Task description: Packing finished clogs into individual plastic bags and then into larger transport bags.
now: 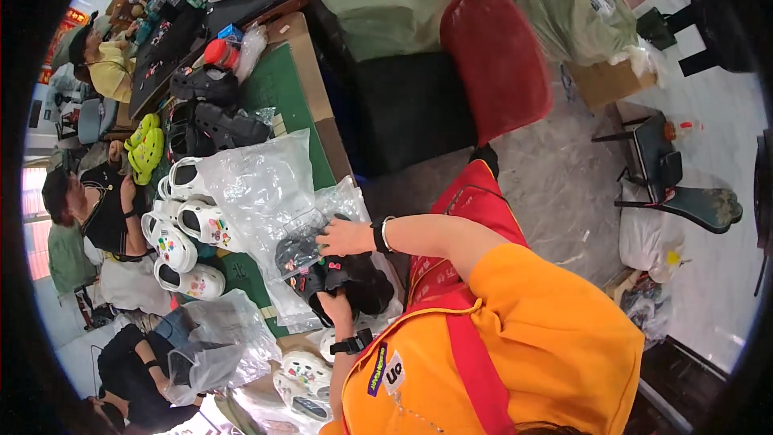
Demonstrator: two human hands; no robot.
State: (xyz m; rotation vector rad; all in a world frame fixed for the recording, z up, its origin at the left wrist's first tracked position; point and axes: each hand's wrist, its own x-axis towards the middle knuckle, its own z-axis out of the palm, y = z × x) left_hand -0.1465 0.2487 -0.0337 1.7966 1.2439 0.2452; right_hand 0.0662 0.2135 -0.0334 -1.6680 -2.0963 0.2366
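I am holding one black clog (338, 278) with both hands over the near edge of the table (283, 84), which is covered in green. My left hand (336, 306) is coming from below and is gripping the clog at its lower side; its fingers are closing around the sole, but the clog is hiding most of them. My right hand (345, 237) is lying on top of the clog, the fingers bent and pressing on a clear plastic bag (302, 242) that is wrapping the toe part. I am seeing several small coloured charms on the black clog, but I cannot count them exactly.

On the table, one big clear plastic sheet (262, 185) is lying just beside my hands. To the left of it, four white clogs (183, 225) with coloured charms are standing in a row. Further away two yellow-green clogs (146, 145) and about three more black clogs (211, 109) are lying. Below my left hand two more white clogs (302, 383) are lying near a second crumpled clear bag (217, 346).
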